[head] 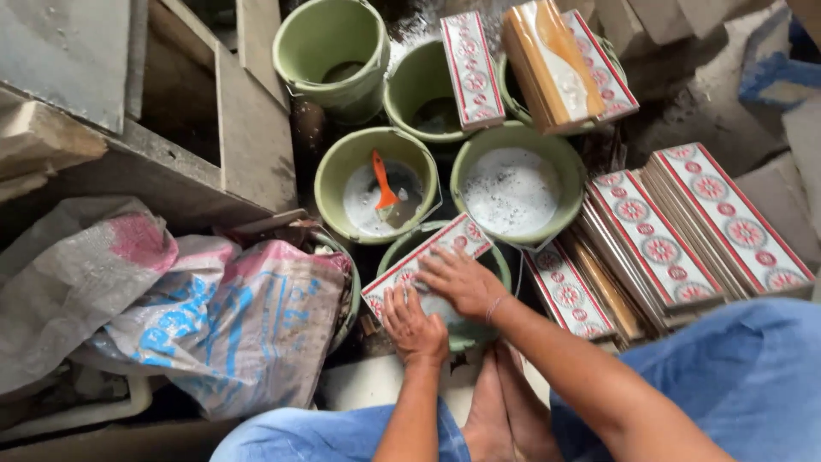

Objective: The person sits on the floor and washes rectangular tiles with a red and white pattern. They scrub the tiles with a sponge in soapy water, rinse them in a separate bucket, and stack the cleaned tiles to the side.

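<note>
A long patterned tile (445,246), white with red borders and flower motifs, lies across the rim of a green bucket (506,272) just in front of me. My left hand (414,323) presses flat on the tile's near end. My right hand (462,281) rests palm down on its middle, fingers spread. Neither hand grips anything. My bare feet (500,411) and blue-trousered knees show at the bottom.
Several green buckets stand behind; one (376,184) holds white liquid and an orange-handled brush (382,181), another (511,184) holds white liquid. Stacks of matching tiles (684,227) stand at right, more tiles (472,68) on the far buckets. Plastic sacks (197,308) lie at left.
</note>
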